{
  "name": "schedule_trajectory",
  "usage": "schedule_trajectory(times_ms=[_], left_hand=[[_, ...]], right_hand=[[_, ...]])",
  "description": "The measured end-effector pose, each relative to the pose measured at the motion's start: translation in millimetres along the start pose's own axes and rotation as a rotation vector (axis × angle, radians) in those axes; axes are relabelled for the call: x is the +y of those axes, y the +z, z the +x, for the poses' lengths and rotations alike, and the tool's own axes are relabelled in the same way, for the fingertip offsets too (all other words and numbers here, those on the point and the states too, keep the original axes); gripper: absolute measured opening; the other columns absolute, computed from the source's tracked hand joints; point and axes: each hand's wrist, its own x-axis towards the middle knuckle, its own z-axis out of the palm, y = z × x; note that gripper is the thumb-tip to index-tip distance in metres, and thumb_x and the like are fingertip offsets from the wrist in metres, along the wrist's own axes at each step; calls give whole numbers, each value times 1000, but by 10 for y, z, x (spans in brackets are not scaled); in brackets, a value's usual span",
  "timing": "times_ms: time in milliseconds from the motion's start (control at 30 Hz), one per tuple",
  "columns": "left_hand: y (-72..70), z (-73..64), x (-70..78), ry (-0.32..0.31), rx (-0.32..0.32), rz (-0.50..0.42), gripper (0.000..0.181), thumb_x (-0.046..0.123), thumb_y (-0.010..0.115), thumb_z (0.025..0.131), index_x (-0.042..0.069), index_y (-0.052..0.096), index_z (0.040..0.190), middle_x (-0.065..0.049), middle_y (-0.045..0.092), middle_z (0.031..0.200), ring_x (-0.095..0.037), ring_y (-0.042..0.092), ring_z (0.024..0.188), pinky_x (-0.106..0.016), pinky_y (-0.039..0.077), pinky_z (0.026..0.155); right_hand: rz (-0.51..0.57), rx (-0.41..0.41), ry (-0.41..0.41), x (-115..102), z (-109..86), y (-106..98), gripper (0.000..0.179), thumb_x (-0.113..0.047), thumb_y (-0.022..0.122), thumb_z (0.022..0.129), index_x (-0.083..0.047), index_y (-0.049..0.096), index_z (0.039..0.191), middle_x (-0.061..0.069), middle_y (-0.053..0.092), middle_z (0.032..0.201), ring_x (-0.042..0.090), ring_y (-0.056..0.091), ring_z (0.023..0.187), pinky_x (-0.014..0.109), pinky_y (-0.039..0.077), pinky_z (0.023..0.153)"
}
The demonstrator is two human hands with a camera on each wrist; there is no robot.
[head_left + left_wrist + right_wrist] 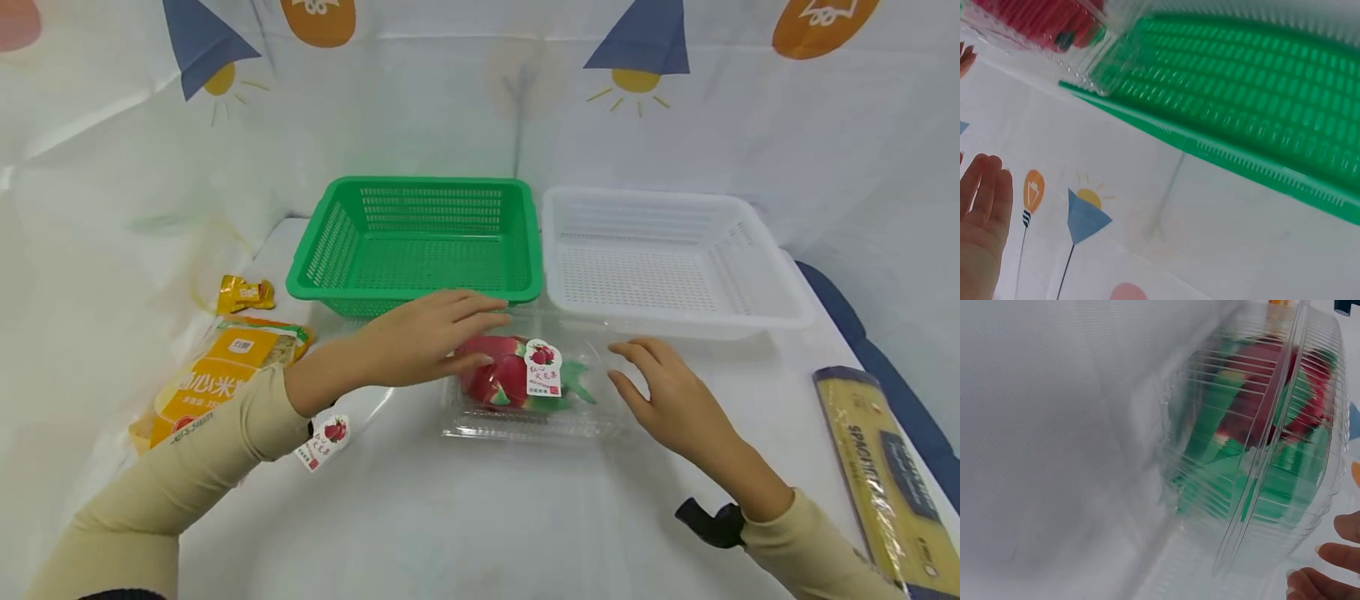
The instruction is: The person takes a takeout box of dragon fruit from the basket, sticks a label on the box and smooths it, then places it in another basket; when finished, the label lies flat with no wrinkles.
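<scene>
The left sleeve [217, 454] partly hid a yellow packet [232, 354]. The left hand [427, 337], fingers loosely extended, was over the clear box [487, 423]; the right hand [675, 400], thumb and fingers apart, was at its other end. Neither appeared to grip anything. The box, dragon fruit [501, 371] inside, sat on the bench [450, 533]; one-sided pushing might have slid it into the green basket [352, 293]. Finger contact was unclear.

Soft, diffuse light glints on the clear box [517, 425].

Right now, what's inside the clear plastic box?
Dragon fruit, red with green tips, shows through the clear box. In the head view, the label and left hand hide parts.
</scene>
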Motion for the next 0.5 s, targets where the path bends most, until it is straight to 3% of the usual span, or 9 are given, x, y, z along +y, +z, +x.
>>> schedule_trajectory(times_ms=[67,167,367,500], left_hand=[[-35,34,-33,15,18,-14,46,20,69,88,-1,55,127,-13,56,127,-26,51,118,-35,40,99],[-89,99,-69,-31,-21,-73,47,20,66,90,-1,53,129,-13,54,129,-25,49,120,-34,41,98],[-205,310,-144,-301,-202,-278,54,27,58,96,0,41,139,-12,45,139,-23,42,126,-34,38,100],[-228,486,-253,-435,-240,-395,56,29,55,97,0,37,141,-11,44,140,-21,47,120,-33,41,96]], right_hand=[[2,-3,16,6,-17,7,34,-2,72,79,5,61,111,18,57,107,35,54,100,49,50,73],[7,-19,51,10,-46,16,33,-3,71,82,6,60,112,18,57,108,33,54,98,48,50,72],[22,-74,166,5,-104,15,41,-13,67,89,6,53,123,21,55,113,34,54,99,49,49,72],[82,-128,279,-6,-124,4,52,-25,58,96,6,43,135,23,51,121,36,52,107,54,46,78]])
